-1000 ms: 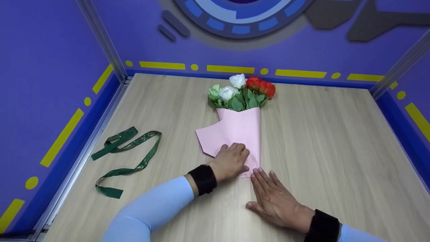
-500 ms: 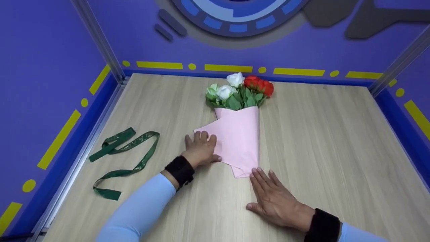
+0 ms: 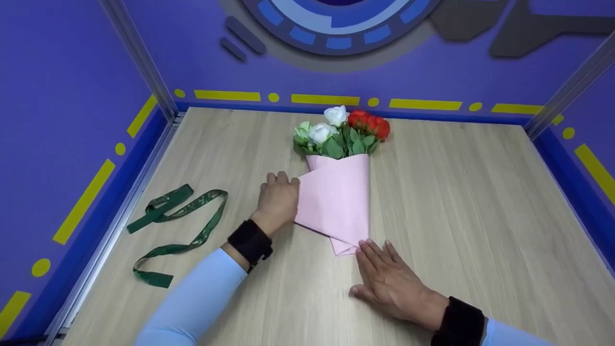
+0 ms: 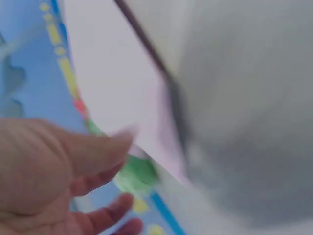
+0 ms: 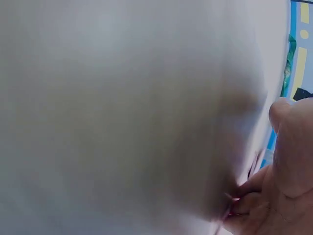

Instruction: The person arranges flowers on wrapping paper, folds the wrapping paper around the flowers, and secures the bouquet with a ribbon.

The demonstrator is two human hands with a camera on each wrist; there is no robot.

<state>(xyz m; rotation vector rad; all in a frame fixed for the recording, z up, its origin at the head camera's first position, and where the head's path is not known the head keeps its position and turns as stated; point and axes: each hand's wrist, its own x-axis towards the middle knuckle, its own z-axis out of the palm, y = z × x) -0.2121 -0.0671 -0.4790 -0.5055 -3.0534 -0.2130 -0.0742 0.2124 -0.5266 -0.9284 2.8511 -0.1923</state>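
A person's left hand (image 3: 278,194) has its grip closed on the left edge of a flap of pink paper (image 3: 336,197), fingers bent around it. The right hand (image 3: 391,283) lies open, fingers straight, their tips touching the paper's lower right corner. The paper wraps a bouquet lying at the centre of the tabletop (image 3: 456,206), its white flowers (image 3: 322,133) and red flowers (image 3: 368,122) pointing away from the person. A green ribbon (image 3: 177,248) lies in loose loops to the left, well apart from the bouquet. The tabletop is pale, with wood grain. Purple-blue walls (image 3: 192,53) enclose it at the back and both sides, marked with yellow dashes and dots; metal posts (image 3: 139,57) stand at the back corners. Only the head view shows the whole bouquet. The blurred left wrist view adds the left thumb (image 4: 100,152) against the paper, which the head view hides. The right wrist view is mostly blurred pale surface, with a strip of green ribbon at its right side.
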